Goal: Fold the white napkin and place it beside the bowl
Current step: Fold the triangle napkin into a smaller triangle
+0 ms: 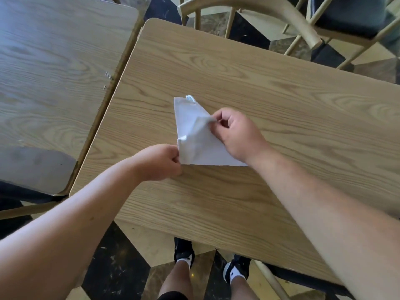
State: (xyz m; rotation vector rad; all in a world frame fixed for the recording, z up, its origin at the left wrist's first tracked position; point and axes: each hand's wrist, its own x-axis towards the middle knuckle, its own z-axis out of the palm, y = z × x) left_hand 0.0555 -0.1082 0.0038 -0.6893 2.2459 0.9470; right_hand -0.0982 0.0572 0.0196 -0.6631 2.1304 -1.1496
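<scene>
The white napkin [195, 137] lies partly folded in a rough triangle near the middle of the wooden table [281, 105]. My left hand [159, 162] pinches its near left corner at the table surface. My right hand [237, 135] pinches a lifted flap at the napkin's right side, with its wrist covering the near right corner. No bowl is in view.
A second wooden table [54, 72] stands close on the left with a narrow gap between. Wooden chairs [303, 24] stand at the far side, one with a dark seat cushion. My legs and dark shoes [184, 252] show below the table's near edge.
</scene>
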